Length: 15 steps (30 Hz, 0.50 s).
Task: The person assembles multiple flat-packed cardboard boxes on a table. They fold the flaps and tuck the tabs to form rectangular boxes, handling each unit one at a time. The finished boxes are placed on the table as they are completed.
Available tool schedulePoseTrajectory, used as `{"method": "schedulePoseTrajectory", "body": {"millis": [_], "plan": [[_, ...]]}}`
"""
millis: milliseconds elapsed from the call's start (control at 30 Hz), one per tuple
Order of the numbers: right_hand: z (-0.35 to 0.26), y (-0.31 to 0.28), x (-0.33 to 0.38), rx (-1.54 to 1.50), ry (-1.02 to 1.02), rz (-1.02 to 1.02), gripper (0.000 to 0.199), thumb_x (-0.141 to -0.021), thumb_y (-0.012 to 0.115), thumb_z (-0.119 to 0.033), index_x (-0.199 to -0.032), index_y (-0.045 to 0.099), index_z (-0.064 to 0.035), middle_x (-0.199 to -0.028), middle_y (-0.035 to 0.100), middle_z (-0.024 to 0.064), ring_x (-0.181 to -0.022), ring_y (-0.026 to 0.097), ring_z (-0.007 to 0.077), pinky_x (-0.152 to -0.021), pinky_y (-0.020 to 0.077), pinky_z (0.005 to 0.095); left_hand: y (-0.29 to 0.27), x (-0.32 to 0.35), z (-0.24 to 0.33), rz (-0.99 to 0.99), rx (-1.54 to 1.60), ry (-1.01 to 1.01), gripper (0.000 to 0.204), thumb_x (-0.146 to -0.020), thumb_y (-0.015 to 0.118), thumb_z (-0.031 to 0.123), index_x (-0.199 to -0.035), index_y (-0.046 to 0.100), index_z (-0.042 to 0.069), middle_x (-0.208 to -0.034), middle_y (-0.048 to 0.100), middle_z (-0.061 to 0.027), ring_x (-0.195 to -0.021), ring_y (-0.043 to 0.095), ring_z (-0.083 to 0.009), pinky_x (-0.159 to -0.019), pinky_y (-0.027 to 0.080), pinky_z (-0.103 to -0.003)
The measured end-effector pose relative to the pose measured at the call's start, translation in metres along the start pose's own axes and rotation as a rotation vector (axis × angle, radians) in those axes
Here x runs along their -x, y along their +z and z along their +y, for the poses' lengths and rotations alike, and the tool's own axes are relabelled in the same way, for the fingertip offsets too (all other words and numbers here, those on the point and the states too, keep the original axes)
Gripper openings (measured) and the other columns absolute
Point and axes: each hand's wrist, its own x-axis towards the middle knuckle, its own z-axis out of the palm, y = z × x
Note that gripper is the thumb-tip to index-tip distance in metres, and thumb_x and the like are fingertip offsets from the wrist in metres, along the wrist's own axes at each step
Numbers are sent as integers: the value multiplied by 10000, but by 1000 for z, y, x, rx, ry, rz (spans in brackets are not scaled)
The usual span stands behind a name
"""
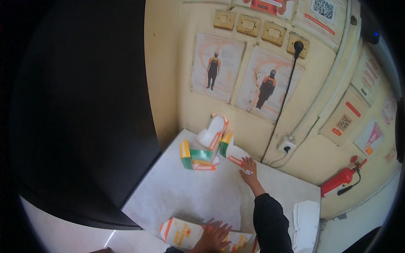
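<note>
On a pale grey table, my left hand lies with fingers spread on a flattened white carton with orange and yellow print, near the table's front edge. Farther away, my right hand reaches to the back edge, its fingers stretched out against the near end of a folded white carton with green and yellow parts. Beside that one, to the left, are a green-and-yellow open carton and a tilted white-and-orange carton, set close together near the wall.
A stack of flat white cardboard lies at the table's right end. Behind the table, a wall socket has cables hanging by it. A red fire extinguisher stands at the right wall. A large black panel borders the left side.
</note>
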Motion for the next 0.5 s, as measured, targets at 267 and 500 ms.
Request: {"method": "schedulePoseTrajectory", "body": {"millis": [267,500], "plan": [[-43,-63,17,115,54,-354,515,-664,693,-89,-1141,506,-133,-1027,590,49,-1052,546,218,-1068,184,502,-19,-4,-1,86,478,-274,822,-795,655,411,-1386,272,-14,-1424,296,-211,-1341,231,-392,-1063,192,-549],[-185,-331,117,-502,-37,-269,287,-718,723,-75,-995,647,-69,-917,672,91,-868,637,240,-893,435,385,-113,-38,29,275,440,85,855,-727,732,404,-1391,307,74,-1487,231,-110,-1371,134,-409,-1075,136,-570]]}}
